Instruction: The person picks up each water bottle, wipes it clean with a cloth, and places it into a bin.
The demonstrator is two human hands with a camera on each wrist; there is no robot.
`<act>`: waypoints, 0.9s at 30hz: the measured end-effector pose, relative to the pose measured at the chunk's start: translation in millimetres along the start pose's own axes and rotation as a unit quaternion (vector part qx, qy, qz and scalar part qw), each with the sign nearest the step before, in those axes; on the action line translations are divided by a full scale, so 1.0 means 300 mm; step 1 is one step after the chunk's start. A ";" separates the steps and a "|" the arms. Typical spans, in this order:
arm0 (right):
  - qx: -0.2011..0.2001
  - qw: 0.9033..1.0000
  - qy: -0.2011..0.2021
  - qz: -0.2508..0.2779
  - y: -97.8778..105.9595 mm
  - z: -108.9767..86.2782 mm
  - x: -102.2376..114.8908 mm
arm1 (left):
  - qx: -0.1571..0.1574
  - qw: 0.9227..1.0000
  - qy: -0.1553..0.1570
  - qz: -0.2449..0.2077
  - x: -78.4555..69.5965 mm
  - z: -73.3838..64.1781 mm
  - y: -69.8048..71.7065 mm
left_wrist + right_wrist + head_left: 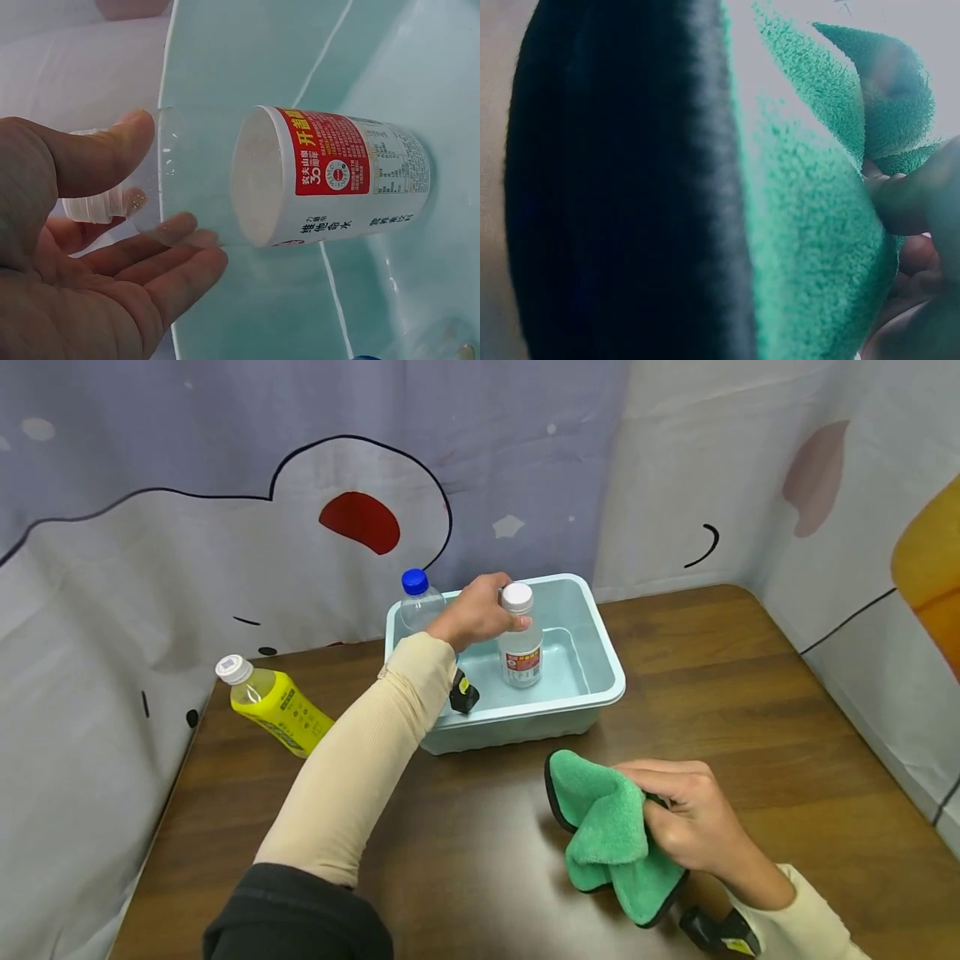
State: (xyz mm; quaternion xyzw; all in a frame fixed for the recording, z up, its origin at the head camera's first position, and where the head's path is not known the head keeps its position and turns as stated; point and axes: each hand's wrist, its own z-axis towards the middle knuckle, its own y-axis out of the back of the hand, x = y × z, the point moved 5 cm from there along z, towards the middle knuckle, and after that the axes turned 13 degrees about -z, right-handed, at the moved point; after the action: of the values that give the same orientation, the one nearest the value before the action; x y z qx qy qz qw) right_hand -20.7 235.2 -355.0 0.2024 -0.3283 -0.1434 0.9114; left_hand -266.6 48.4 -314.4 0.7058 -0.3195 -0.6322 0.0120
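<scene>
In the blue-green plastic basin (525,710), a clear bottle (521,647) with a white cap and a red-and-white label stands upright. My left hand (478,612) reaches over the basin and holds this bottle near its neck, the thumb on one side and the fingers around the other. The left wrist view shows the fingers (184,277) beside the bottle's transparent shoulder, above the label (337,172). Over the table in front of the basin, my right hand (693,814) grips a crumpled green cloth (611,827) with black edging, bunched between thumb and fingers.
A clear bottle with a blue cap (415,582) stands in the basin's left part, partly hidden by my left hand. On the wooden table (450,843), a yellow-labelled bottle (281,710) stands left of my left forearm. A printed curtain (510,468) hangs behind the table.
</scene>
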 end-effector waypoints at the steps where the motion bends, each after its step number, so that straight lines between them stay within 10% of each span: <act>1: 0.000 1.000 -0.001 -0.002 0.000 0.001 -0.001 | -0.001 1.000 -0.001 0.005 -0.003 0.001 -0.001; 27: 0.004 1.000 0.024 0.018 -0.009 0.043 -0.021 | -0.028 0.990 -0.052 0.128 -0.058 -0.072 0.076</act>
State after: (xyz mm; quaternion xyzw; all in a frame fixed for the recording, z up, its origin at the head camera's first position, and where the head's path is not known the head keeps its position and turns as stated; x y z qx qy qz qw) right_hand -34.3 231.9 -350.6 0.2037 -0.3107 -0.1210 0.9205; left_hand -257.1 30.2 -285.0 0.6247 -0.3897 -0.6698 0.0959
